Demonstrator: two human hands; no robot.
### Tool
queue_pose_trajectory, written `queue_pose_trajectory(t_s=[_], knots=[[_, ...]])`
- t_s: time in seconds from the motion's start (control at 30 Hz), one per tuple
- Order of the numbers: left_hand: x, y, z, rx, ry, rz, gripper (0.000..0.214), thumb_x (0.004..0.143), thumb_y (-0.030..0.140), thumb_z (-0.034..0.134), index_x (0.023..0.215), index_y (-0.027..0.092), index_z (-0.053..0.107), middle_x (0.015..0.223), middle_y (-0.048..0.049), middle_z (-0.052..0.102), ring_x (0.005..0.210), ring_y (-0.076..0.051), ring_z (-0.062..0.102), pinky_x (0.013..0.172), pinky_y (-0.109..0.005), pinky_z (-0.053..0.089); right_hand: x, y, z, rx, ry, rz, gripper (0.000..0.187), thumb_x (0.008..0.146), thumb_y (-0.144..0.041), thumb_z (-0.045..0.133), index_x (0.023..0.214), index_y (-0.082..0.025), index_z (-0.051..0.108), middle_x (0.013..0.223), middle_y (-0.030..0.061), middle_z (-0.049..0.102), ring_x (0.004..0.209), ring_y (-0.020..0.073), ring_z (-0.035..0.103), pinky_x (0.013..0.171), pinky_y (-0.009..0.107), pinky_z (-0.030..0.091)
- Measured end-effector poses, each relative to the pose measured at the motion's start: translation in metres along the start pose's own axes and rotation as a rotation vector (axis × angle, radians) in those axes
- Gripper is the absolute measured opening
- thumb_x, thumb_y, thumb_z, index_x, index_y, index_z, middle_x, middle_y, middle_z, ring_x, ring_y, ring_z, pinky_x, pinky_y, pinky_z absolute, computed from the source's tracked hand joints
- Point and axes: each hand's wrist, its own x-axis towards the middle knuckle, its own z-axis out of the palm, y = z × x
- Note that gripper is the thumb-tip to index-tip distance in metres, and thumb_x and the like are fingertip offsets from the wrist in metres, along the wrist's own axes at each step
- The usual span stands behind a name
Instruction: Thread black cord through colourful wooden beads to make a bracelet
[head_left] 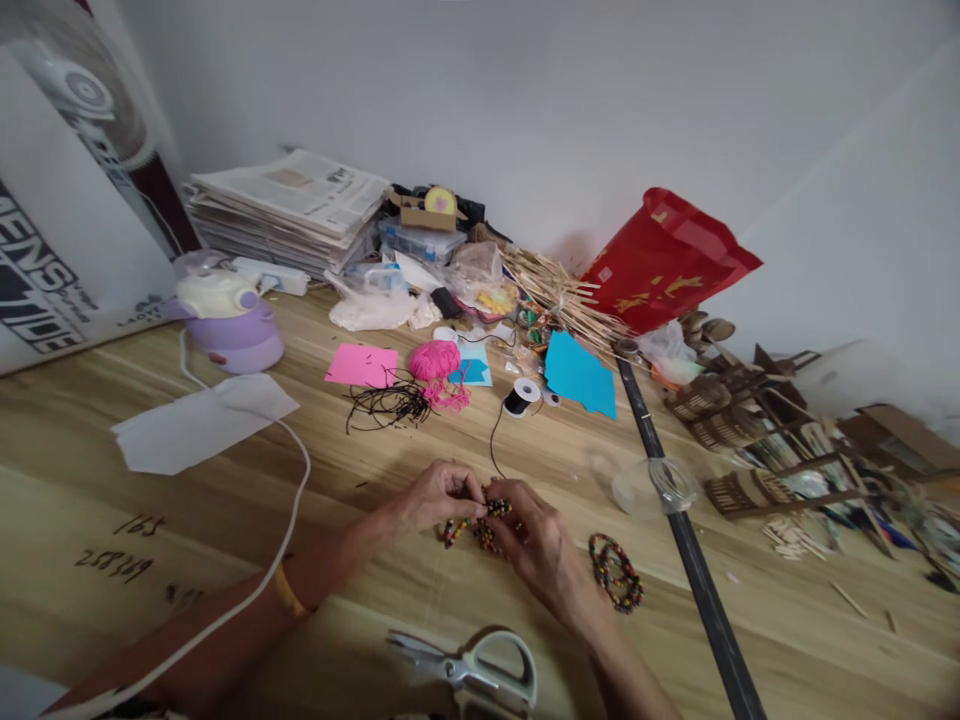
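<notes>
My left hand (446, 497) and my right hand (534, 530) meet over the middle of the wooden table. Both are closed, fingers pinched on a string of small multicoloured beads (498, 508) bunched between them. Part of the beads (453, 532) hangs below the left fingers. A thin black cord runs from near my hands up to a white spool of black cord (520, 398). Right of my right hand lies a coiled beaded strand (616, 572). Scissors (472, 664) with pale handles rest nearest me, their blades pointing left.
Ahead lie pink yarn (435, 360), black cord pieces (388, 402), pink paper (363, 364) and blue paper (579, 374). A black bar (694, 560) crosses the right side, near wooden models (750, 490). A white cable (298, 490) passes over my left forearm. Newspapers (292, 200) stand behind.
</notes>
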Motion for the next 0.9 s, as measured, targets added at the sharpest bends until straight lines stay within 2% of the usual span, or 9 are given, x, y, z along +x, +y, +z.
queue_pose_trajectory(t_s=[0.17, 0.47, 0.67, 0.73, 0.9], knots=[[0.0, -0.002, 0.0, 0.012, 0.026, 0.015, 0.03, 0.059, 0.037, 0.081, 0.064, 0.012, 0.064, 0.06, -0.001, 0.064, 0.056, -0.009, 0.056, 0.053, -0.019, 0.042, 0.001, 0.009, 0.008, -0.017, 0.006, -0.012, 0.011, 0.088, -0.009, 0.053, 0.09, -0.019, 0.058, 0.08, 0.0024, 0.065, 0.069, 0.0142, 0.062, 0.061, 0.022, 0.045], [0.0, -0.003, -0.001, 0.013, 0.035, -0.026, 0.033, 0.06, 0.039, 0.081, 0.066, 0.012, 0.064, 0.062, -0.0021, 0.066, 0.058, -0.011, 0.058, 0.057, -0.022, 0.044, 0.001, 0.008, 0.006, -0.048, -0.022, -0.004, 0.014, 0.089, -0.008, 0.051, 0.087, -0.019, 0.06, 0.079, 0.0023, 0.063, 0.067, 0.0135, 0.059, 0.061, 0.021, 0.041], [0.0, -0.001, -0.007, -0.026, 0.106, -0.037, 0.025, 0.067, 0.034, 0.076, 0.07, 0.012, 0.065, 0.069, -0.0029, 0.067, 0.063, -0.011, 0.057, 0.061, -0.023, 0.043, 0.001, 0.004, -0.001, -0.145, -0.052, 0.025, 0.014, 0.088, -0.008, 0.046, 0.082, -0.018, 0.055, 0.074, 0.0017, 0.058, 0.061, 0.0127, 0.054, 0.056, 0.021, 0.037], [0.002, 0.0, -0.012, -0.04, 0.149, 0.006, 0.024, 0.066, 0.033, 0.076, 0.069, 0.012, 0.064, 0.07, -0.0022, 0.066, 0.064, -0.012, 0.057, 0.064, -0.024, 0.044, 0.001, 0.005, -0.003, -0.177, -0.049, 0.026, 0.014, 0.086, -0.008, 0.046, 0.081, -0.018, 0.054, 0.073, 0.001, 0.057, 0.059, 0.0124, 0.053, 0.056, 0.021, 0.036], [0.006, 0.009, -0.026, 0.034, 0.368, 0.075, 0.02, 0.062, 0.029, 0.077, 0.065, 0.013, 0.064, 0.064, 0.0011, 0.061, 0.063, -0.011, 0.053, 0.063, -0.022, 0.04, 0.0, 0.007, -0.009, -0.297, -0.075, 0.048, 0.016, 0.084, -0.005, 0.045, 0.079, -0.018, 0.053, 0.073, 0.0011, 0.059, 0.061, 0.0132, 0.054, 0.057, 0.022, 0.035]])
